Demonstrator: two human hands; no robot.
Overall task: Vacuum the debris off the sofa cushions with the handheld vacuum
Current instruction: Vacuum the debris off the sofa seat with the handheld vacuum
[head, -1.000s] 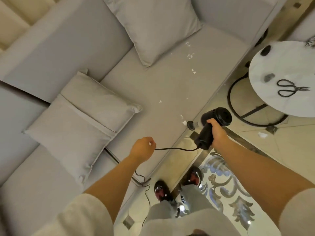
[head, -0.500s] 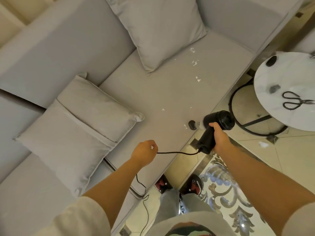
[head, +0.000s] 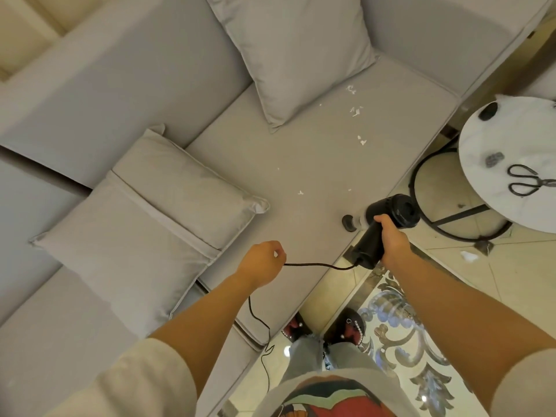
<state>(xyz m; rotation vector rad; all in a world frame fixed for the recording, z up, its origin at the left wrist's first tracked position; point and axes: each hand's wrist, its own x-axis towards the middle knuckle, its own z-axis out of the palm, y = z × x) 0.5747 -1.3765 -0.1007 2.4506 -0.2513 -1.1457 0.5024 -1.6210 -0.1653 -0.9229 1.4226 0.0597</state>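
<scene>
Handheld vacuum (head: 388,219): gripped by right hand (head: 391,240), nozzle at seat cushion (head: 301,164) front edge. Cord (head: 316,265): pinched in left hand (head: 261,263). White scraps (head: 356,111): several left uncollected; work partial.

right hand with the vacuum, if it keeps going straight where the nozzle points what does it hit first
The right hand aims the handheld vacuum leftward across the seat cushion. The nozzle looks at or just above the fabric, so it probably meets the cushion first; beyond that, the nearer throw pillow. Depth is unclear.
</scene>
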